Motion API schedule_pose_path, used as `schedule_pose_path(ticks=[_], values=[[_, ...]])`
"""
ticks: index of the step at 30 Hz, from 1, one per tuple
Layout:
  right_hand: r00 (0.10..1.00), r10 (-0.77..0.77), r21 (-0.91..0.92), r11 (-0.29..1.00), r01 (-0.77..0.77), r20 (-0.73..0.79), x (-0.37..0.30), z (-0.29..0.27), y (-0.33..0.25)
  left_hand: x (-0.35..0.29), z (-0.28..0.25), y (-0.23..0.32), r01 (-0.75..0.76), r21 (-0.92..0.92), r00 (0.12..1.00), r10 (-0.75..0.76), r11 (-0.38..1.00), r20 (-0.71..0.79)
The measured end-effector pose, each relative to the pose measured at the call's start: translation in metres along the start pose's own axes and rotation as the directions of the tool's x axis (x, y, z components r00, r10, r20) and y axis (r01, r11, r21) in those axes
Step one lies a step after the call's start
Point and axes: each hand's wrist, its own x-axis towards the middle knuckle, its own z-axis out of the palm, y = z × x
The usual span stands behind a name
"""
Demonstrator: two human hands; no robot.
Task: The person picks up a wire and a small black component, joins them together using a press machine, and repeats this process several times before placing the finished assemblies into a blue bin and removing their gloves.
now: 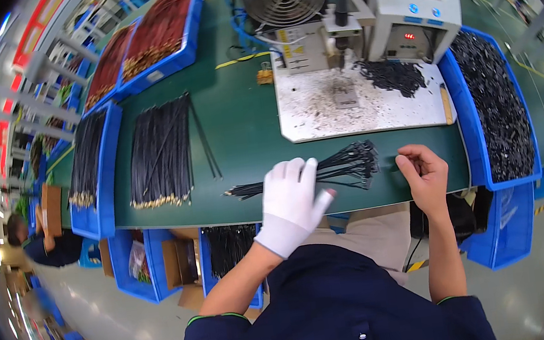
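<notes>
My left hand, in a white glove, lies over the middle of a bundle of black cables. Its fingers are stretched out across the cables and the thumb stands apart, so the hand is open. The bundle's looped ends fan out to the right, and its thin ends show left of the glove. Just right of the bundle hovers my bare right hand, touching no cable. Its fingers are loosely curled, the thumb is apart from them, and nothing shows between them. To the left, a flat stack of black cables with pale tips lies on the green table.
Behind the bundle stands a press machine on a white base plate, with loose black pieces on it. A blue bin of black parts is at the right. Blue trays line the left. A person works farther left.
</notes>
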Motion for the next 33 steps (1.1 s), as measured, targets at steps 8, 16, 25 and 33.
schedule_pose_path(ticks=[8,16,25,33], values=[[0.998,-0.024,-0.033,0.999,0.026,0.061,-0.002,-0.007,0.011,-0.046,0.024,0.014,-0.066,0.096,0.991,0.077,0.993,-0.114],[0.994,-0.070,-0.045,0.996,0.074,0.079,-0.002,-0.007,0.017,-0.072,0.046,0.004,-0.319,0.110,0.890,0.337,0.941,-0.308],[0.992,-0.086,-0.103,0.990,0.095,0.087,0.003,-0.007,0.023,-0.148,-0.029,-0.001,0.031,0.007,0.935,-0.026,1.000,-0.353],[0.990,-0.101,-0.159,0.981,0.115,0.094,0.003,-0.009,0.023,-0.413,0.146,-0.137,0.904,-0.395,0.247,-0.955,0.165,0.167]])
